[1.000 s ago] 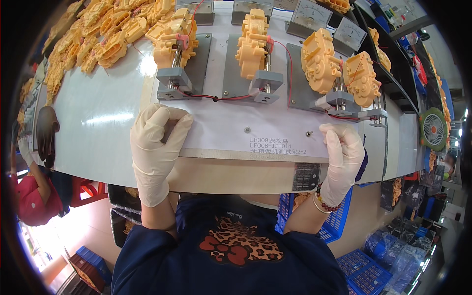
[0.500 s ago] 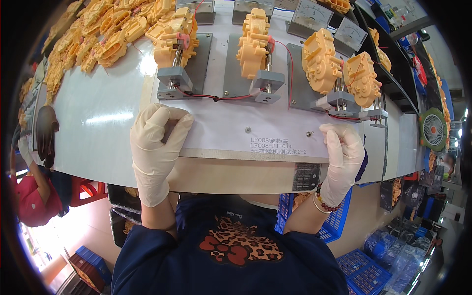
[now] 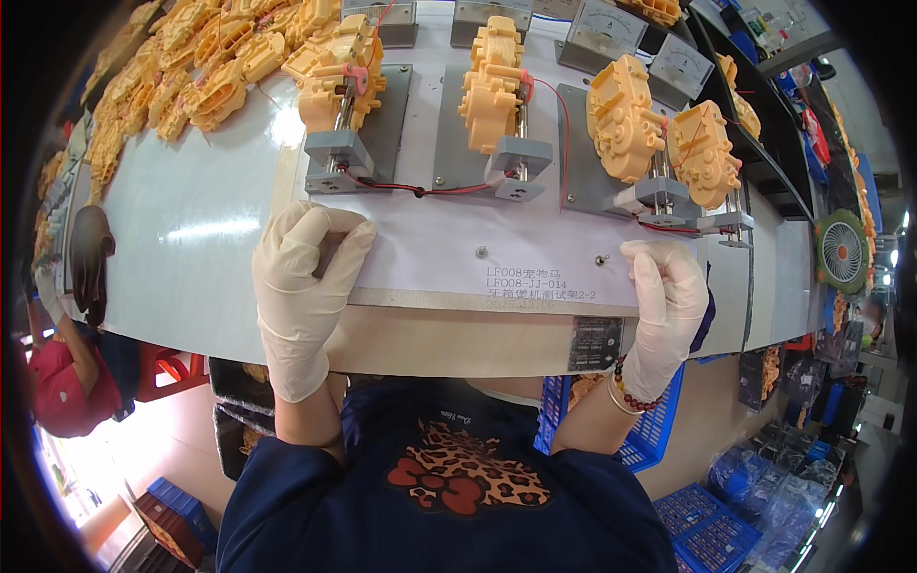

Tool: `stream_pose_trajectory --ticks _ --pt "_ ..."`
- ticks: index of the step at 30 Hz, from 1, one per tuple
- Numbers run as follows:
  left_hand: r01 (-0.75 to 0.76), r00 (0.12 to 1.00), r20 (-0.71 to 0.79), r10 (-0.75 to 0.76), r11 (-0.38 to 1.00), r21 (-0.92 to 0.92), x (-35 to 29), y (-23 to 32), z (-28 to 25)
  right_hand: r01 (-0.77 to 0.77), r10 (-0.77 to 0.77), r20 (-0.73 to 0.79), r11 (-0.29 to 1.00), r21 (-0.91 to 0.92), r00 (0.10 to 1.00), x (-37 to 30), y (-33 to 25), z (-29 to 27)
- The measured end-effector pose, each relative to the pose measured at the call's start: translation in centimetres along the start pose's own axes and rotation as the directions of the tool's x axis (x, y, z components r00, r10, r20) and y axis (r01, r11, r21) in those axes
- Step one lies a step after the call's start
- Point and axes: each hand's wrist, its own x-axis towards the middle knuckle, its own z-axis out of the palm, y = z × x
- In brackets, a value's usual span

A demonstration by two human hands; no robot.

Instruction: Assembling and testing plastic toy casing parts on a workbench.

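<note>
Both my hands wear white gloves. My left hand (image 3: 306, 286) lies palm down on the near left edge of a white test board (image 3: 430, 258), fingers curled over something dark that I cannot make out. My right hand (image 3: 664, 306) rests on the board's near right edge, fingertips next to a small toggle switch (image 3: 603, 259). Several grey metal fixtures on the board carry orange plastic gearboxes: one at the left (image 3: 344, 72), one in the middle (image 3: 497, 67), two at the right (image 3: 621, 119). Red wires (image 3: 411, 189) link the fixtures.
A heap of loose orange gearboxes (image 3: 191, 76) covers the far left of the white table (image 3: 191, 239). Analogue meters (image 3: 597, 29) stand behind the fixtures. Blue crates (image 3: 659, 430) sit under the table at the right, and a small green fan (image 3: 845, 253) at the far right.
</note>
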Motion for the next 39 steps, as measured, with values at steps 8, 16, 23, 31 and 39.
stream_pose_trajectory --ticks 8,16,23,31,39 --pt "0.007 1.000 -0.003 -0.007 1.000 -0.001 -0.06 0.01 0.01 0.010 -0.010 0.006 1.000 -0.027 1.000 -0.02 -0.03 -0.02" --pt "-0.009 1.000 -0.005 0.009 1.000 0.012 -0.03 -0.01 0.02 0.000 0.000 0.013 1.000 0.004 1.000 0.00 -0.08 -0.03" --pt "-0.019 1.000 -0.010 0.019 1.000 0.019 -0.07 -0.19 0.10 -0.001 0.001 0.007 1.000 0.014 1.000 -0.04 -0.17 0.06" --pt "-0.027 1.000 -0.013 0.028 0.999 0.031 -0.08 -0.19 0.04 0.026 -0.026 0.004 1.000 -0.001 1.000 -0.01 -0.03 0.12" --pt "-0.009 1.000 -0.015 0.009 1.000 0.001 -0.10 -0.27 0.12 0.026 -0.026 -0.002 0.999 -0.031 1.000 0.01 0.14 0.21"
